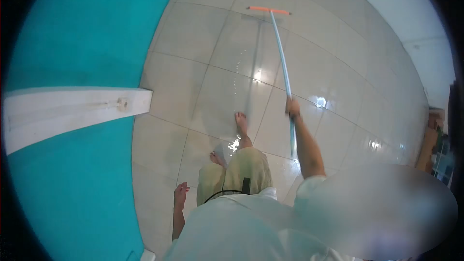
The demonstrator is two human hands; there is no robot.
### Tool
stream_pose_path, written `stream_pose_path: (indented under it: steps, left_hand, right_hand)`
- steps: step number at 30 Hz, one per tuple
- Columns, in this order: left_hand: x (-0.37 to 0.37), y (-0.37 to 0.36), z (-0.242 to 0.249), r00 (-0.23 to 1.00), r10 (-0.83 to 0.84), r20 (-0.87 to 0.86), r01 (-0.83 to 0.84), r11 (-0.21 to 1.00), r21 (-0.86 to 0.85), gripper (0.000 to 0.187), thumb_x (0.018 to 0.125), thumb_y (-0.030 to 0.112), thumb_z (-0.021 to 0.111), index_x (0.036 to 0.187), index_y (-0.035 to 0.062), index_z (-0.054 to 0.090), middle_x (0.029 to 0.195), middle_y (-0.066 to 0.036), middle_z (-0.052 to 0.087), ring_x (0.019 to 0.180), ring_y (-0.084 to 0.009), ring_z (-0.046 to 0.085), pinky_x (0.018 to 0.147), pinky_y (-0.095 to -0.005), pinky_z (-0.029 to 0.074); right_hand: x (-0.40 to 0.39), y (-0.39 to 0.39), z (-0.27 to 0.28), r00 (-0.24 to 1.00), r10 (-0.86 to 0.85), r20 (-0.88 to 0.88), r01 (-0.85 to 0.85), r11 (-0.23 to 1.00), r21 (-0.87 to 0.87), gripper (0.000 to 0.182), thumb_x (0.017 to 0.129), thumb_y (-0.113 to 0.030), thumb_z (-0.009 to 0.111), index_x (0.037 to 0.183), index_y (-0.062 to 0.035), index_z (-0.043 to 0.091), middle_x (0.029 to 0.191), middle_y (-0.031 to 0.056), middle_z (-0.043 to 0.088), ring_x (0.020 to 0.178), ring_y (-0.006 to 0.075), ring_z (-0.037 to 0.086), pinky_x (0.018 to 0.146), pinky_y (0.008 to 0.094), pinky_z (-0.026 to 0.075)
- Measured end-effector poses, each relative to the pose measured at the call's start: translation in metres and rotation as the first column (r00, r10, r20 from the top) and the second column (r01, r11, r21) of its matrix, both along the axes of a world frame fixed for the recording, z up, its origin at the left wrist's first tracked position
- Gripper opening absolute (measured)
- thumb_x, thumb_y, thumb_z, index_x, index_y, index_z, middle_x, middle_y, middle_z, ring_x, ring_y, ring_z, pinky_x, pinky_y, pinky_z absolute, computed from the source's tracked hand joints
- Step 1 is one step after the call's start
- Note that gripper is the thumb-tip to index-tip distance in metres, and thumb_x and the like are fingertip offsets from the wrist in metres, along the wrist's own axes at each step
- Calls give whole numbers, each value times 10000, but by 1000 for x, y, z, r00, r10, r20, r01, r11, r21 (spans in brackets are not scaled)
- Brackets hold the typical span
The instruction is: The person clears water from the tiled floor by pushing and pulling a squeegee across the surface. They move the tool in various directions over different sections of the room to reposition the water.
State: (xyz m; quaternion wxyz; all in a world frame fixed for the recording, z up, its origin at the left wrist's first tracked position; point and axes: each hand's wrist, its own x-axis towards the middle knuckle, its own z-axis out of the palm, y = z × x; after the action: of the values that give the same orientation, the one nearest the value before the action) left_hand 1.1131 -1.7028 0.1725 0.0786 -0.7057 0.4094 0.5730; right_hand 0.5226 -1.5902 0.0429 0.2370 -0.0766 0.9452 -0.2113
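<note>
My right hand (293,107) is wrapped around the pale metal handle of a floor squeegee (282,57), fairly near the handle's end. From there the handle runs forward to an orange crossbar head (268,9) at the top of the view. Its shadow falls on the tiles to the left of the handle. Down at my left side hangs my left hand (181,193), fingers loosely curled and apart, with nothing in it. Beneath everything are glossy beige floor tiles (183,79), with wet-looking highlights and small droplets near my bare feet (241,123).
A teal wall (87,34) runs along the left, with a white pillar (72,111) jutting out to the floor beside me. A white wall (386,5) borders the right. Cardboard-coloured items (429,142) stand at the far right edge. A blurred patch covers the lower right.
</note>
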Motion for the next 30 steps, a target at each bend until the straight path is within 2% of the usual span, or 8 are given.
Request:
stream_pose_path:
  steps: [3,8,12,13,17,19,23,30]
  left_hand:
    - [19,15,1,991,-92,-100,81,991,-107,341,779,291,473,1023,55,507,787,-61,555,749,-132,490,693,-271,377]
    - [70,32,4,999,-29,12,31,992,-124,335,777,261,475,1016,29,511,870,-110,553,839,-188,500,751,-277,374]
    - [149,61,-13,987,-145,65,148,988,-43,324,751,232,497,996,22,528,966,-118,547,905,-202,500,779,-277,373]
    - [178,64,-21,986,-153,63,155,987,-42,324,751,232,497,996,22,528,966,-118,547,905,-202,500,779,-277,373]
    - [276,57,-53,988,-145,-58,148,987,56,298,750,212,483,972,20,540,908,-109,573,855,-202,530,759,-281,393]
    - [320,42,-62,792,-609,46,610,791,-34,264,750,185,476,942,20,551,855,-82,584,803,-189,540,716,-275,409]
    - [354,-6,-57,997,13,-78,-10,999,42,220,745,136,462,927,46,549,752,-59,571,664,-130,512,600,-252,409]
    - [314,-30,-67,985,-162,58,161,987,23,224,746,177,473,902,38,554,763,-67,577,677,-130,526,607,-256,411]
  right_hand:
    - [-85,-137,20,899,126,420,82,893,-443,390,809,-356,332,562,-73,437,420,82,432,327,163,411,355,297,350]
    - [-37,-222,10,963,19,270,-27,999,27,487,809,-380,240,610,-10,486,439,115,461,379,233,493,399,352,399]
    - [84,-100,-62,997,66,35,-71,983,171,562,804,-437,242,711,34,535,654,181,551,656,292,564,549,394,428]
    - [128,-64,-40,949,12,315,-54,990,126,551,797,-459,260,925,8,524,913,238,524,899,360,497,742,413,403]
    - [328,79,3,964,-49,263,-10,976,216,557,809,-455,261,782,35,523,688,235,542,643,315,561,564,392,437]
    - [412,141,34,969,-47,241,-39,939,341,536,817,-440,262,822,30,518,793,266,529,817,392,505,675,433,406]
    - [562,230,131,936,-89,341,-61,912,406,465,818,-397,291,826,27,484,747,265,526,745,409,512,616,462,417]
    - [742,355,192,824,-258,505,-37,864,503,457,816,-387,298,818,22,503,757,257,527,728,406,516,611,463,402]
